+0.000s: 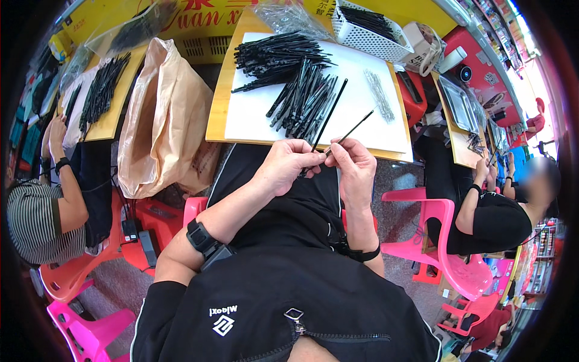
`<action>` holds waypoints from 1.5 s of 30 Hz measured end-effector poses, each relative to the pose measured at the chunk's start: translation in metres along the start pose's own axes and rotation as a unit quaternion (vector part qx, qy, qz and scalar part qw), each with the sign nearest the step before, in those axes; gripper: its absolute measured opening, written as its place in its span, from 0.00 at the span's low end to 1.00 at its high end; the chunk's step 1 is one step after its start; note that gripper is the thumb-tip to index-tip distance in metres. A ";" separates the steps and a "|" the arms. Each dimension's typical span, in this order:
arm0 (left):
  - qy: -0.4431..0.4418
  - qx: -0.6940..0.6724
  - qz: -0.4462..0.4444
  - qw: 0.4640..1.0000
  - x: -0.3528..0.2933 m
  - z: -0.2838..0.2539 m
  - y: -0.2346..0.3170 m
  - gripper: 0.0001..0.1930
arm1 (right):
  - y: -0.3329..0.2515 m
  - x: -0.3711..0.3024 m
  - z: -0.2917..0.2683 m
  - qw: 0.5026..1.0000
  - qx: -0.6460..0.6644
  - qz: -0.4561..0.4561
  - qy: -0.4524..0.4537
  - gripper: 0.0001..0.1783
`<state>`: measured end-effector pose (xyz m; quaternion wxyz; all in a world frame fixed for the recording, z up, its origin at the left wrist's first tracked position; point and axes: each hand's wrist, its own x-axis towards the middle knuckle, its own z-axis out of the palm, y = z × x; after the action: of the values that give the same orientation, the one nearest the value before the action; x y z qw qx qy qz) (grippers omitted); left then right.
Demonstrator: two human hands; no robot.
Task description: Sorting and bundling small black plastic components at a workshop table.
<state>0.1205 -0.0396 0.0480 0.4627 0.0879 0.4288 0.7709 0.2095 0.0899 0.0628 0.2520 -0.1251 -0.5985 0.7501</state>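
Observation:
My left hand (294, 159) is closed in a pinch on a thin black stick (333, 110) that slants up and to the right over the white sheet. Close beside it, my right hand (353, 161) pinches another slim black stick (360, 122), its lower end meeting the fingertips of the left. Both hands are above my lap, just off the near edge of the board. On the white sheet (357, 134) lie a near bundle of black sticks (304, 102) and a larger black heap (271, 57) behind it. Small clear strips (379, 95) lie to the right.
A white perforated basket (386, 50) with black pieces stands at the far right of the board. Left of the board is a big tan sack (160, 120). People work at boards on both sides; a pink chair (443, 235) stands to the right.

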 end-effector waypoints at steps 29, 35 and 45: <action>-0.110 0.071 -0.135 0.982 0.005 -0.002 0.013 0.14 | 0.001 0.015 -0.020 0.985 0.073 0.137 -0.073 0.13; -0.090 0.048 -0.112 0.988 -0.002 -0.002 0.005 0.18 | -0.016 0.054 -0.047 0.993 -0.052 0.106 -0.016 0.08; -0.022 0.087 -0.082 0.993 0.004 -0.018 0.004 0.14 | 0.013 0.167 -0.125 0.700 -0.709 0.054 -0.068 0.17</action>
<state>0.1065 -0.0482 0.0384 0.5239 0.1093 0.4900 0.6881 0.1270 0.2800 0.0382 0.0063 -0.2474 -0.9611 0.1228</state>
